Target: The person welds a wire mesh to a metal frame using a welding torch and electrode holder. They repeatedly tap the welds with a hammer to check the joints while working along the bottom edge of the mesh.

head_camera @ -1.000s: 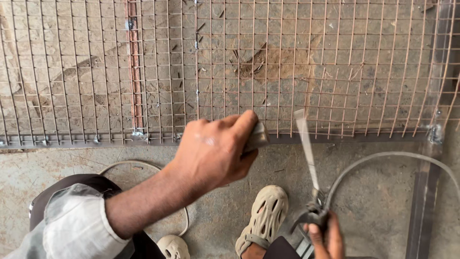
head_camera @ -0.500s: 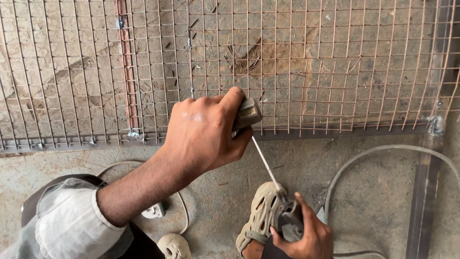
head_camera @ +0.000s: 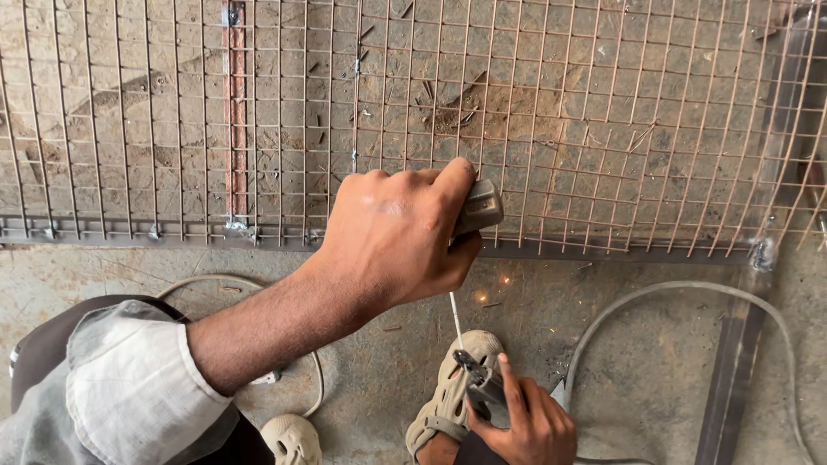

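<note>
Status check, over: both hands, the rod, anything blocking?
Left hand grips grey metal block on wire mesh panel. Right hand holds electrode holder, thin welding rod raised. Sparks; nothing blocking.

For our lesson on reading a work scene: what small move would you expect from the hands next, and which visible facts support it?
Probably the right hand nudges the welding rod tip up onto the steel frame bar below the left hand. That hand presses a small metal block on the wire mesh at the frame edge, and sparks glow beside the rod.
</note>
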